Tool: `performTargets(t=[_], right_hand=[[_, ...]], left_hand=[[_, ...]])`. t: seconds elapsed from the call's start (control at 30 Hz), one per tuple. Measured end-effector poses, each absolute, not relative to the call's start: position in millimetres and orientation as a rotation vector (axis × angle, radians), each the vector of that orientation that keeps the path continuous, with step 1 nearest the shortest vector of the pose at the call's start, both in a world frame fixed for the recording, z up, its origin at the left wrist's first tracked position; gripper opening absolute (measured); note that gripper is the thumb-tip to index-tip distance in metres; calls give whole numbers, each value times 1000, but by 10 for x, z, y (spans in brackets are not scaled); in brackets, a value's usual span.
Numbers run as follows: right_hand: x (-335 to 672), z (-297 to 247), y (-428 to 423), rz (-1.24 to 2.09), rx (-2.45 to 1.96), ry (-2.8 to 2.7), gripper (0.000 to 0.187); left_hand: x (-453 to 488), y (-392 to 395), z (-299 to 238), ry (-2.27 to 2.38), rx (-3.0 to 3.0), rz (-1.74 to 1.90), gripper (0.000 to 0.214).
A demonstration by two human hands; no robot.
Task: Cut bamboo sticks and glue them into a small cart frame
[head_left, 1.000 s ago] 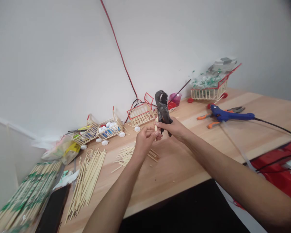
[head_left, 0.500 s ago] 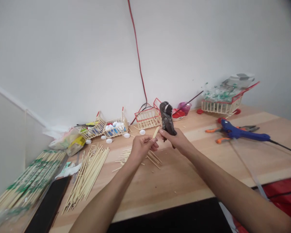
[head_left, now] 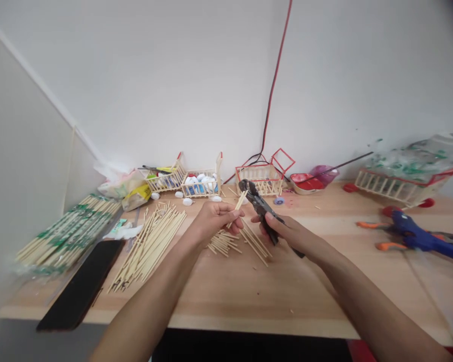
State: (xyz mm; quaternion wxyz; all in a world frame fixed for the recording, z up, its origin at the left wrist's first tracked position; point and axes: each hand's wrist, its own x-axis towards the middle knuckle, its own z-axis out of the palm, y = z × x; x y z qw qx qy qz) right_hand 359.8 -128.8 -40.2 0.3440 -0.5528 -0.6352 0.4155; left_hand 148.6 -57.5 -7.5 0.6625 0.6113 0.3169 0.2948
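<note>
My left hand [head_left: 219, 219] pinches a couple of short wooden sticks [head_left: 240, 202], which point up and to the right. In my right hand [head_left: 287, 232] is a black hand cutter [head_left: 259, 205], its head tilted up and left next to the tips of the sticks. Whether its jaws touch them, I cannot tell. Below my hands lie a cluster of short cut sticks [head_left: 223, 243] and a few longer sticks [head_left: 257, 245]. To the left is a pile of long wooden sticks [head_left: 153, 246].
Small stick-built carts [head_left: 202, 186] with white wheels line the wall, one a red-trimmed cart [head_left: 262, 173]. A red dish [head_left: 305, 183] holds a brush. At right are a loaded cart [head_left: 392, 188], a blue glue gun [head_left: 415, 232] and orange-handled pliers [head_left: 390, 246]. Packaged sticks [head_left: 71, 231] and a black slab [head_left: 81, 286] lie left.
The view has turned to the right-to-left, so the scene sits further right. My right hand has tilted the cutter from upright to leaning left, its head now close to the sticks.
</note>
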Motion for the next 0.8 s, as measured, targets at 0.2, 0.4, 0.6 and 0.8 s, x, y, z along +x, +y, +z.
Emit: performTargets(t=[0.2,0.4,0.6,0.8], right_hand=[[3662,-343,-1289,1056,-1476,-1743,66],[3686,-344,-1297,1038,-1535,-1771,67],[3692,-315,-1306,1010,-1612,-1788,72],[3707,-324,-1293,976,-1617,-1835,69]], left_hand=[[1424,-543,-123,705,1348,611,40],[1392,-520,-107,712,1401,564,37],[1359,-495,-111,736,1408,510,33],[1355,-500,-91,728,1422,503,29]])
